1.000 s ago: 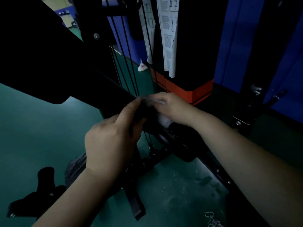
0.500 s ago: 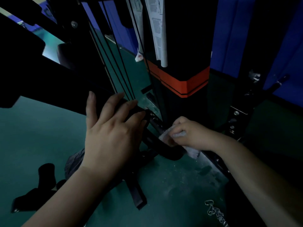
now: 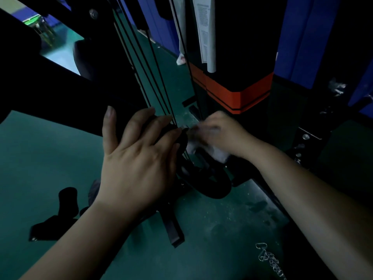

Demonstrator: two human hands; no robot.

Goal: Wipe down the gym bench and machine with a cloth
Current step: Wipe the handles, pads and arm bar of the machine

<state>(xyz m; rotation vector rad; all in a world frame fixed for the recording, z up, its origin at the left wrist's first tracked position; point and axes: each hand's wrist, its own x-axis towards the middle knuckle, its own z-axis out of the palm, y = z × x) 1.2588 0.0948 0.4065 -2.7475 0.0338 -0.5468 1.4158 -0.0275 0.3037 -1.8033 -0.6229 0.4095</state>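
Observation:
A black gym machine with an orange band [image 3: 238, 96] stands ahead in dim light, with black cables [image 3: 145, 77] running down to its base. My left hand [image 3: 139, 158] rests with straight, spread fingers on a black machine bar [image 3: 70, 102] near the cables. My right hand [image 3: 220, 134] is blurred and grips a white cloth [image 3: 218, 153] against the lower frame next to a black curved part [image 3: 214, 186]. Most of the cloth is hidden under the hand.
Green floor [image 3: 50, 158] spreads to the left and front. A black strap [image 3: 173, 229] and dark handles [image 3: 66, 203] lie on it at lower left. A metal chain [image 3: 270, 259] lies at lower right. Blue wall padding [image 3: 302, 37] stands behind; papers [image 3: 205, 33] hang on the machine.
My right hand has moved the cloth up and left along the lower frame, closer to my left hand's fingertips. The left hand stays spread on the bar.

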